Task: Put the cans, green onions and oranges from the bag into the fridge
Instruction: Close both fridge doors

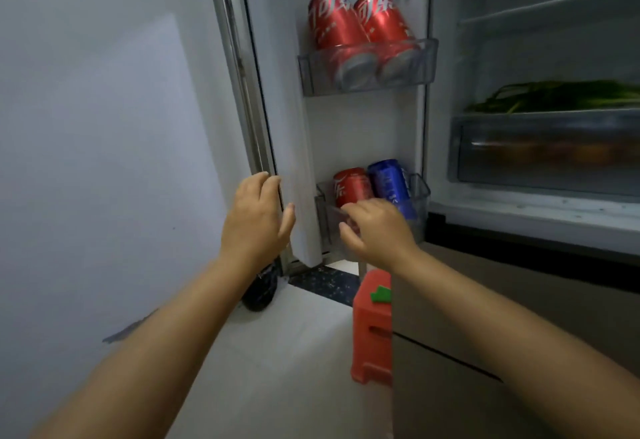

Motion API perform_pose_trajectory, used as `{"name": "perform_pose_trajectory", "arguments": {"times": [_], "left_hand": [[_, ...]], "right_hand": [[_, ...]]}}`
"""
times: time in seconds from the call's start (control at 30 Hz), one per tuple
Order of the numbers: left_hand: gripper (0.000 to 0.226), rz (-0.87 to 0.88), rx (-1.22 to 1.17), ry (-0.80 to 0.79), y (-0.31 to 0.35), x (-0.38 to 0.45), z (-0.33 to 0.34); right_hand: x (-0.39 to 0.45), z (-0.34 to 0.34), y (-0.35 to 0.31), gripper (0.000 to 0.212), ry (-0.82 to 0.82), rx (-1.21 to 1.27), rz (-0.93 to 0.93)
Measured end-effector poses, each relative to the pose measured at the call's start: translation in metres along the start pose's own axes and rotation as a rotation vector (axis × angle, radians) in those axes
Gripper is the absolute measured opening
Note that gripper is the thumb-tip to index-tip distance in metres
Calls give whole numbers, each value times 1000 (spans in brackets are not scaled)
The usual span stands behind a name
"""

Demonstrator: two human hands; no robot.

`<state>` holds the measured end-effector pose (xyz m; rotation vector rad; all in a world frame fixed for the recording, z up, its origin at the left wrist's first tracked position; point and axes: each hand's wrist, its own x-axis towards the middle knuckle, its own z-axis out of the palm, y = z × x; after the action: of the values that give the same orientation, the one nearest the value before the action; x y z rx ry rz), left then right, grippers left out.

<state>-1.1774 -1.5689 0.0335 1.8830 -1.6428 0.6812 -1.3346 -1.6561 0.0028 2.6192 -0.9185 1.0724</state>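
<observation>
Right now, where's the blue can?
In the head view, the blue can stands in the lower door bin, right of a red can, just above the right hand.

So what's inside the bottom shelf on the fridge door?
The lower door shelf holds a red can and a blue can, upright, side by side. The right hand covers their lower parts.
</observation>
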Motion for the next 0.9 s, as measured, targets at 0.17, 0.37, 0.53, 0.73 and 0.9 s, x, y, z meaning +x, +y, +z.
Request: {"name": "perform_pose_trajectory", "arguments": {"times": [0.17, 0.37, 0.53, 0.73, 0.9], "left_hand": [[63, -126, -200, -23, 36, -3, 17], [51, 137, -261, 246, 98, -3, 43], [58, 202, -147, 136, 184, -12, 48], [74, 167, -252, -178, 307, -15, 32], [66, 411, -319, -247, 416, -32, 22]], "right_hand": [[-23, -31, 18, 61, -95, 69, 75], [-70, -79, 66, 61, -185, 12, 169], [-130, -139, 121, 54, -269, -68, 356], [-226, -242, 174, 49, -41, -262, 559], [-315, -354, 205, 48, 412, -681, 641]]}}
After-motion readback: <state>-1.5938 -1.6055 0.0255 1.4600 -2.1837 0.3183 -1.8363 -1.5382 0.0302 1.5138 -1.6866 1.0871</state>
